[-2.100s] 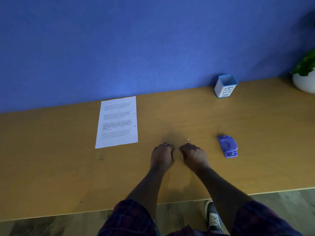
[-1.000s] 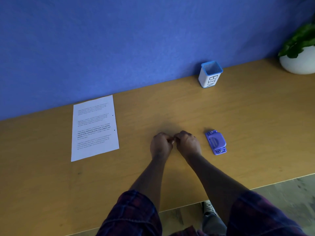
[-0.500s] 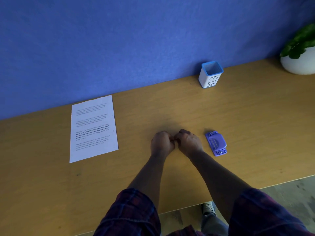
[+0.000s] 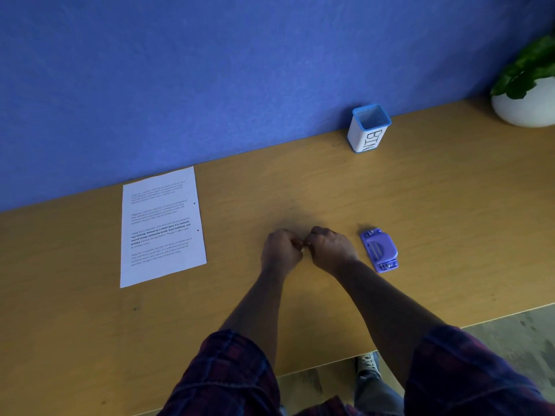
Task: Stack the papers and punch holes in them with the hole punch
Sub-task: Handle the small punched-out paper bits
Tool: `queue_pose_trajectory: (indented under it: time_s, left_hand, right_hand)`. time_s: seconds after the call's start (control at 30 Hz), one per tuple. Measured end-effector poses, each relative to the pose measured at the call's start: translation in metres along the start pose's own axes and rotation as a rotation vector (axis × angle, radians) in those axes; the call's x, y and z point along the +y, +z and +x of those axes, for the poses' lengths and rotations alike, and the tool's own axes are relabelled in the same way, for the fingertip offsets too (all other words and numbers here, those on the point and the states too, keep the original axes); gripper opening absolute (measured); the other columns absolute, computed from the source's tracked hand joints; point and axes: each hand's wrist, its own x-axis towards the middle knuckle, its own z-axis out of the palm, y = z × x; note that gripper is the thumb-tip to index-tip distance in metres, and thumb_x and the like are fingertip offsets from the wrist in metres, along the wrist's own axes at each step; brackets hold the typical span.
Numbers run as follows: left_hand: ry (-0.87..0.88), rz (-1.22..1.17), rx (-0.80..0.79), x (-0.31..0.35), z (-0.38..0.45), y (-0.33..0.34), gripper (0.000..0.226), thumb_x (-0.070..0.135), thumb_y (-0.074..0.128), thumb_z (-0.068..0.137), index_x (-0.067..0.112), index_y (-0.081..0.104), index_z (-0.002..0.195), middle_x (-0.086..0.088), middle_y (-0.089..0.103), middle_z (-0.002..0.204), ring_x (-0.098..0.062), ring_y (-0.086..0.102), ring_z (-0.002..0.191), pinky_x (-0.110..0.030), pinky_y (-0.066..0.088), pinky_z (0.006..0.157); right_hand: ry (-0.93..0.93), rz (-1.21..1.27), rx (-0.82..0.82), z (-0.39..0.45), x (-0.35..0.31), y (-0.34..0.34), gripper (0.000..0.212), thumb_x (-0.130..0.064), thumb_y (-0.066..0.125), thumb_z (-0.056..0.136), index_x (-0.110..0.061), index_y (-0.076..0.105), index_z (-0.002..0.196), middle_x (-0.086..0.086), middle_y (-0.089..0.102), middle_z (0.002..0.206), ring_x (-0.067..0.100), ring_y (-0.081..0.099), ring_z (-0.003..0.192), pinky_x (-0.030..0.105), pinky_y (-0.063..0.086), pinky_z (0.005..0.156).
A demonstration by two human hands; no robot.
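Two dark holes already show along the right edge of the papers (image 4: 162, 226) lying flat on the surface (image 4: 300, 181), so punching looks done, the hole punch (image 4: 380, 250) just beside the right hand (image 4: 329, 247), curled knuckle-to-knuckle with the left hand (image 4: 280, 250), perhaps pinching a scrap.

One stack of printed papers (image 4: 162, 228) is counted at the left; the sheet count cannot be told. One purple hole punch (image 4: 380, 250) is counted at the right. One white bin (image 4: 368, 129) and one potted plant (image 4: 530, 85) are counted far right. Two hands, the left hand (image 4: 280, 250) and the right hand (image 4: 329, 247), are counted.
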Motion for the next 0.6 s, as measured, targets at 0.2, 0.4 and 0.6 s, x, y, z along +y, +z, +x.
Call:
queue_pose_trajectory:
  time_s: [0.2, 0.4, 0.6]
  left_hand:
    - [-0.011, -0.02, -0.038, -0.0025, 0.0029, -0.0034, 0.004, 0.019, 0.078, 0.082, 0.02, 0.081, 0.085, 0.0, 0.079, 0.085, -0.019, 0.073, 0.082, -0.034, 0.06, 0.073]
    - [-0.039, 0.001, -0.031, -0.0006, 0.001, -0.0011, 0.007, 0.016, 0.074, 0.083, 0.02, 0.079, 0.081, -0.001, 0.077, 0.082, -0.022, 0.072, 0.081, -0.034, 0.056, 0.064]
    - [-0.058, 0.073, -0.014, 0.0061, -0.0009, -0.0001, 0.007, 0.014, 0.07, 0.084, 0.015, 0.075, 0.08, -0.008, 0.074, 0.084, -0.03, 0.07, 0.087, -0.031, 0.04, 0.06]
  right_hand:
    - [-0.105, -0.093, 0.002, 0.0033, -0.0004, -0.0012, 0.022, -0.013, 0.054, 0.092, -0.013, 0.07, 0.106, 0.008, 0.065, 0.11, 0.029, 0.067, 0.101, 0.04, 0.057, 0.076]
    - [-0.16, -0.191, -0.019, 0.0055, -0.0021, -0.0033, 0.023, -0.014, 0.049, 0.095, -0.01, 0.066, 0.109, 0.01, 0.064, 0.113, 0.028, 0.066, 0.101, 0.04, 0.058, 0.077]
    - [-0.168, -0.194, -0.034, 0.0056, -0.0027, -0.0013, 0.022, -0.011, 0.05, 0.095, -0.005, 0.066, 0.109, 0.015, 0.063, 0.11, 0.032, 0.067, 0.096, 0.044, 0.059, 0.073]
